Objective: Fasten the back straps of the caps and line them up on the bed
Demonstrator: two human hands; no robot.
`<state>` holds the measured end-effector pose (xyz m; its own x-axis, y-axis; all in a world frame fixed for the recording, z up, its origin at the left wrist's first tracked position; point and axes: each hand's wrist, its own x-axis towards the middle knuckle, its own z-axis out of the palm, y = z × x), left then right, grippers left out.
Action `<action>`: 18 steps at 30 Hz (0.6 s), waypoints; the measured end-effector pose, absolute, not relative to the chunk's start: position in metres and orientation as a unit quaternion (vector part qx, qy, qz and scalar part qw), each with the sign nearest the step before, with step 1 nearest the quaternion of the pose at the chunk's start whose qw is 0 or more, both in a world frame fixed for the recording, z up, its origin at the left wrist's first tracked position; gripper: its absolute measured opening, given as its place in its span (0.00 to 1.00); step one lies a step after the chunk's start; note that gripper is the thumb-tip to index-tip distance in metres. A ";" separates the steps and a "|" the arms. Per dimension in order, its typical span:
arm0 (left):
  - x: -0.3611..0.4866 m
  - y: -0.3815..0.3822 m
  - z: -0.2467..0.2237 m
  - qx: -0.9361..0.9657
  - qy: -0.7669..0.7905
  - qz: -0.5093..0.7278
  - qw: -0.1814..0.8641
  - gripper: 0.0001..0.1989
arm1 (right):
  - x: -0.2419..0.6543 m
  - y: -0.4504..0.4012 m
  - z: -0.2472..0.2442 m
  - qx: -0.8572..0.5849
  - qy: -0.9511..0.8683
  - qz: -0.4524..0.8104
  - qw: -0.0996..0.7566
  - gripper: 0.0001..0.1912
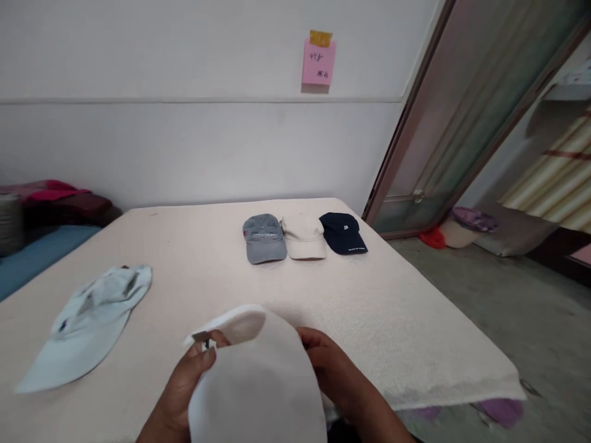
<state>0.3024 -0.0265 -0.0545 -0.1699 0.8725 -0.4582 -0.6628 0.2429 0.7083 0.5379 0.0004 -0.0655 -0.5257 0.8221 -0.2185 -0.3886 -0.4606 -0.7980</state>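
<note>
Both hands hold one white cap (258,375) low in the view, close to the person, over the near edge of the surface (392,320). The left hand (184,384) pinches the cap at its left side, thumb and fingertips closed on the fabric just below the brim, where a small dark tag or clasp shows between the fingers. The right hand (330,369) is closed on the cap's right edge, its fingers partly hidden behind the fabric. So each grip is narrow and filled with cloth — neither hand is spread open. The cap's brim tips up and away from the hands, its pale underside facing the camera; the crown hangs down toward the wrists.

Five caps can be counted in all. Besides the held one, a single light blue cap (87,323) lies flat to the left of the left-hand grip, well apart from it, its brim pointing toward the near left corner. Beyond both grips, toward the far side of the surface, three caps sit in a tight row, brims toward the person: a grey cap (264,238), a cream cap (303,237) in the middle, and a navy cap (344,232) — neighbours touching or nearly so.

The surface is covered with one pale textured cloth. On the wall beyond, one pink note (318,63) hangs under a strip of yellow tape. Far off to the left of the grips lies a pile of red and dark fabric (55,200); to the right stands a door (443,123).
</note>
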 end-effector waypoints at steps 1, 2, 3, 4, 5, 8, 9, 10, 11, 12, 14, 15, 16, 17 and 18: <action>0.301 -0.025 -0.053 0.131 0.436 0.578 0.677 0.14 | 0.540 -0.002 -0.066 -0.304 -0.352 0.805 0.368 0.14; 0.299 -0.025 -0.053 0.149 0.408 0.551 0.713 0.14 | 0.541 -0.003 -0.066 -0.303 -0.354 0.812 0.352 0.14; 0.297 -0.024 -0.053 0.165 0.389 0.529 0.736 0.13 | 0.543 -0.005 -0.065 -0.302 -0.361 0.816 0.335 0.13; 0.295 -0.024 -0.054 0.175 0.382 0.518 0.745 0.13 | 0.545 -0.006 -0.065 -0.298 -0.374 0.819 0.316 0.13; 0.294 -0.025 -0.054 0.185 0.382 0.510 0.748 0.12 | 0.546 -0.007 -0.064 -0.292 -0.388 0.821 0.301 0.13; 0.295 -0.027 -0.054 0.228 0.382 0.476 0.759 0.11 | 0.550 -0.006 -0.066 -0.256 -0.402 0.832 0.284 0.18; 0.296 -0.028 -0.054 0.244 0.379 0.462 0.764 0.10 | 0.551 -0.005 -0.067 -0.243 -0.392 0.838 0.292 0.19; 0.298 -0.028 -0.053 0.260 0.375 0.448 0.769 0.10 | 0.552 -0.003 -0.068 -0.232 -0.376 0.843 0.307 0.20; 0.300 -0.029 -0.053 0.274 0.372 0.433 0.774 0.09 | 0.552 -0.001 -0.069 -0.221 -0.361 0.846 0.325 0.21; 0.302 -0.029 -0.052 0.286 0.371 0.420 0.777 0.08 | 0.552 0.001 -0.070 -0.211 -0.352 0.846 0.341 0.21; 0.306 -0.029 -0.052 0.311 0.373 0.392 0.781 0.07 | 0.551 0.005 -0.071 -0.193 -0.360 0.842 0.352 0.19; 0.308 -0.029 -0.051 0.323 0.373 0.379 0.783 0.07 | 0.549 0.007 -0.071 -0.188 -0.375 0.841 0.341 0.17; 0.310 -0.028 -0.051 0.330 0.372 0.368 0.786 0.07 | 0.548 0.009 -0.072 -0.189 -0.391 0.841 0.324 0.15; 0.313 -0.027 -0.051 0.334 0.370 0.359 0.789 0.07 | 0.547 0.011 -0.072 -0.194 -0.403 0.840 0.306 0.13; 0.315 -0.027 -0.051 0.334 0.372 0.355 0.790 0.08 | 0.546 0.013 -0.073 -0.202 -0.408 0.840 0.294 0.11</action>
<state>0.3154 -0.0267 -0.0509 0.4711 0.8093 -0.3509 -0.3112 0.5247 0.7923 0.5456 0.0128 -0.0731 -0.7452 0.6595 -0.0989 -0.3297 -0.4932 -0.8050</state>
